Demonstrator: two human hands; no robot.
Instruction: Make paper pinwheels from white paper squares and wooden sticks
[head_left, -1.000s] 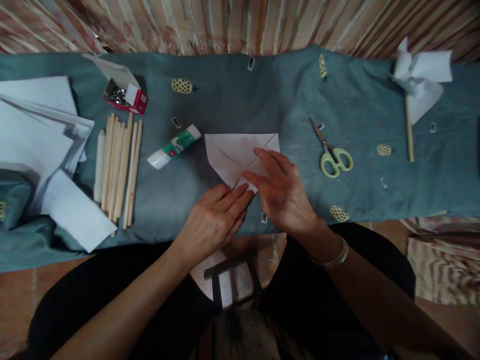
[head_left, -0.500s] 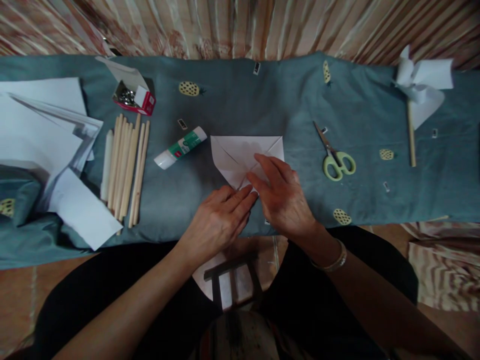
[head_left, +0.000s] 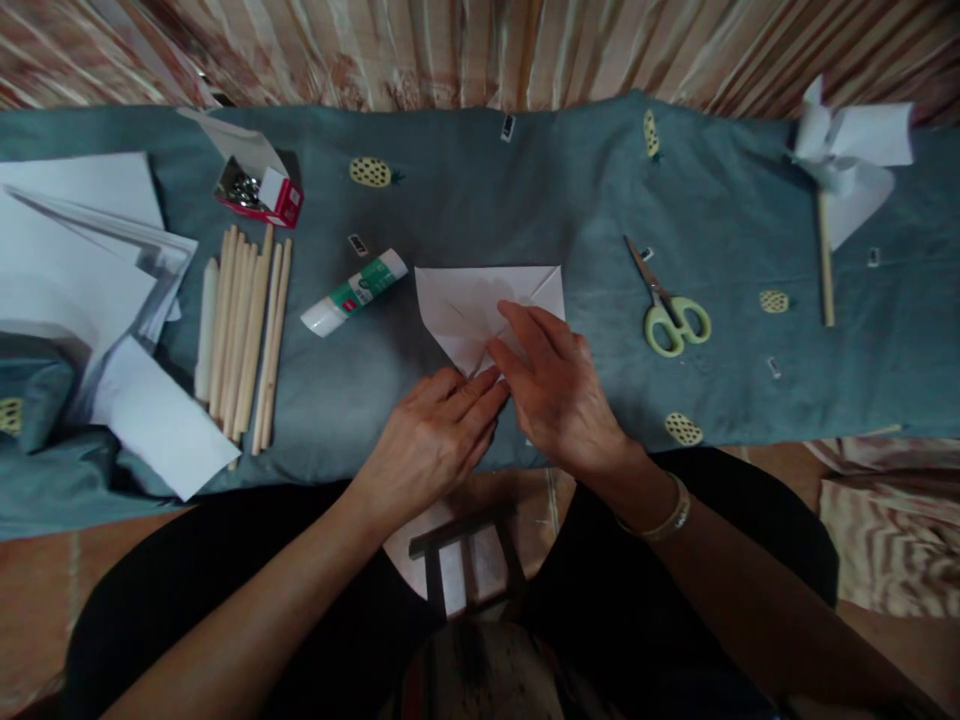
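Little has moved since half a second ago: both hands have stayed on the folded paper, and my left fingertips have crept closer to the right thumb at the paper's near tip.

Under everything I see the teal cloth, printed with small pineapples and spread across the whole work surface. On its far left lies a loose stack of white sheets, one of them hanging toward the near edge.

My left hand lies flat with the fingers straight and close together, and their tips press the near point of the folded paper. My right hand is also flat, its fingers slightly fanned, resting on the right half of that paper; neither hand grips anything. The paper is a white triangle with its long edge away from me, lying at the middle of the cloth.

Left of it lies a bundle of wooden sticks, side by side. At the far right rests a paper pinwheel on its stick. The green-handled scissors lie just right of my right hand, blades closed. The glue stick lies tilted between the sticks and the paper. Beyond the sticks a small red box stands open with metal bits inside. A bracelet circles my right wrist.
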